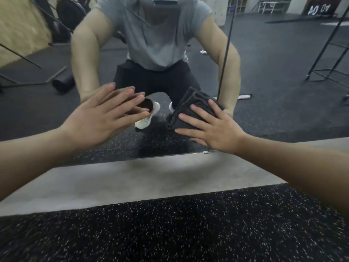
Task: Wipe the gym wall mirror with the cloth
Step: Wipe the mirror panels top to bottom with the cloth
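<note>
The wall mirror (273, 76) fills the upper half of the view and ends low, just above a grey strip of wall. A folded dark grey cloth (186, 108) lies flat against the glass near its lower edge. My right hand (211, 125) presses on the cloth with straight, spread fingers. My left hand (105, 112) is flat against the bare glass to the left of the cloth, fingers straight. The reflection shows a crouching person in a grey shirt and dark shorts.
A dark vertical seam (225, 52) in the mirror runs down just right of the cloth. Below the glass is a grey concrete strip (132, 182), then black speckled rubber flooring (170, 233). Gym racks and a foam roller appear only as reflections.
</note>
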`<state>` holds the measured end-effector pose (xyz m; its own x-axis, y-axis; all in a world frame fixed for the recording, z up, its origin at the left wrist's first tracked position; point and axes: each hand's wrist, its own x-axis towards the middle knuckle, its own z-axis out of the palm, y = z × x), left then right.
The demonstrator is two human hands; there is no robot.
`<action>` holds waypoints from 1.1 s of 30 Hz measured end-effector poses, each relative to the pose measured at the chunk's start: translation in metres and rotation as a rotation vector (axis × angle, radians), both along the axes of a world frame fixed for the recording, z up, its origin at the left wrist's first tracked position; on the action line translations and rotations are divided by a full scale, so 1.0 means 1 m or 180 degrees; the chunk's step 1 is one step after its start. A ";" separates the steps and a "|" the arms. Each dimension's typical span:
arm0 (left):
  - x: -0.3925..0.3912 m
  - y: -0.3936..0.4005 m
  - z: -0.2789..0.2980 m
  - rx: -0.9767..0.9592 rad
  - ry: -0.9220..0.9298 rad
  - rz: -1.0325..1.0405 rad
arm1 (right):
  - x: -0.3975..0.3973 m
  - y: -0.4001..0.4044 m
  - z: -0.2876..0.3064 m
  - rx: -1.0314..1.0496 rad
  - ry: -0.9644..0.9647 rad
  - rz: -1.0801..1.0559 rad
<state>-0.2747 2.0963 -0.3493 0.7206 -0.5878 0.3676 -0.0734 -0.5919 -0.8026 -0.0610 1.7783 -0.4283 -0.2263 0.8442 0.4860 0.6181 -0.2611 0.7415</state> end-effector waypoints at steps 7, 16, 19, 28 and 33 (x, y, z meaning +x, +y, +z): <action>-0.012 -0.008 0.015 -0.0111 0.0540 0.0218 | 0.011 -0.003 0.012 -0.0306 -0.0111 0.0162; -0.011 -0.005 0.020 -0.0004 0.0453 0.0116 | 0.005 0.003 0.039 -0.0205 -0.0114 0.0328; -0.008 0.003 0.027 0.0160 0.0476 0.0058 | -0.001 0.008 0.071 0.0131 -0.0009 0.0348; -0.018 0.036 0.114 0.0268 -0.0063 -0.0062 | -0.027 0.028 0.151 0.1789 0.0615 -0.0321; -0.051 0.066 0.127 -0.0146 -0.0436 0.0090 | -0.063 0.097 0.157 0.3215 0.1459 -0.0632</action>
